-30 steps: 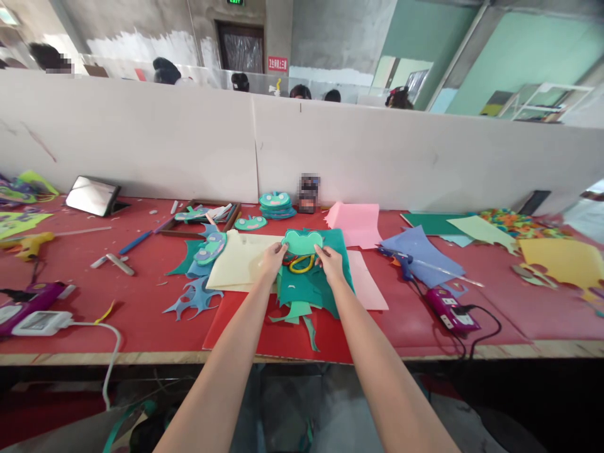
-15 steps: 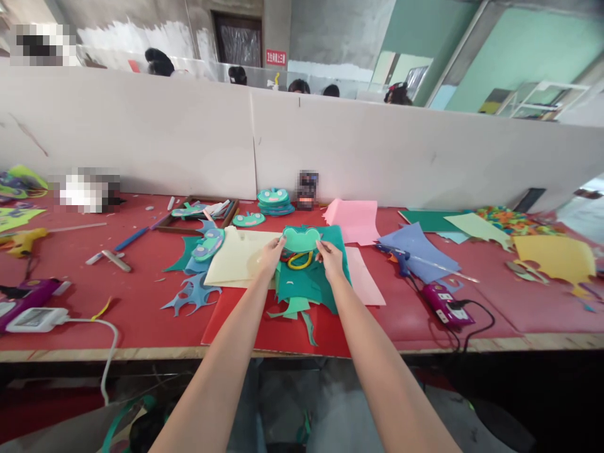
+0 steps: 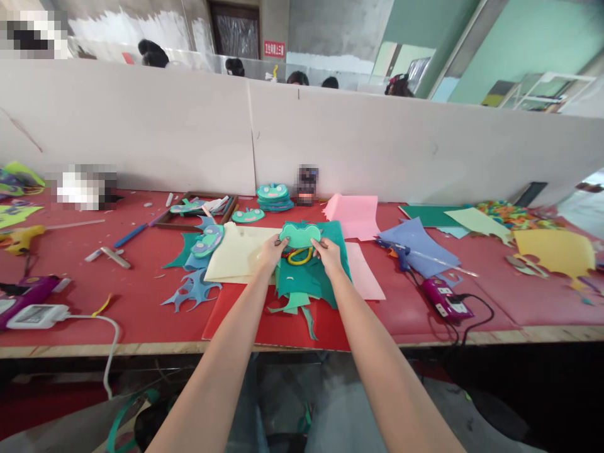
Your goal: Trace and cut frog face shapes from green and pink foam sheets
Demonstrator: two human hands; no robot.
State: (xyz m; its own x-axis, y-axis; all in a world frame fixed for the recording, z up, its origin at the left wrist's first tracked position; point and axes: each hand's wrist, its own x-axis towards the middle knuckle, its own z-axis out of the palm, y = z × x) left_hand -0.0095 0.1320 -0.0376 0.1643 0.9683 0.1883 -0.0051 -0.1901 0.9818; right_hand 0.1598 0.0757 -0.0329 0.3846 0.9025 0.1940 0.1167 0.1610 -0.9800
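- Whole view: since a second ago your camera has tipped down a little; everything sits higher in the frame and the green exit sign has gone off the top edge.
- Pixelated patch point(image 3: 85, 187), left of frame: blocky now where a tablet showed clearly before.
- Your arms: almost unchanged, reaching up from the bottom edge to the middle.
- One red table point(image 3: 141, 302), spanning the frame; one brighter red board point(image 3: 224, 311) on it, lower centre.
- Sheets near centre: one teal sheet point(image 3: 330, 277), two pink sheets point(image 3: 356, 217) to its right, cream paper point(image 3: 236, 251) to its left.
- One blue sheet point(image 3: 422, 236) right of centre; one yellow sheet point(image 3: 554, 248) at far right.
- Your two hands, mid-frame: left hand point(image 3: 272, 250) and right hand point(image 3: 329, 253), fingers closed, pinching opposite sides of the green cutout point(image 3: 300, 236).
- That cutout: still at frame centre, over the teal sheet, face plain.
- Two purple power strips point(image 3: 446, 301): one lower right, one lower left.
- Two glue guns point(image 3: 400, 253): blue right of centre, yellow far left.
- Face cutouts: one stack point(image 3: 274, 196) upper centre, count unclear; one single cutout point(image 3: 248, 216) beside it.
- One yellow loop point(image 3: 302, 259), just below your cutout.
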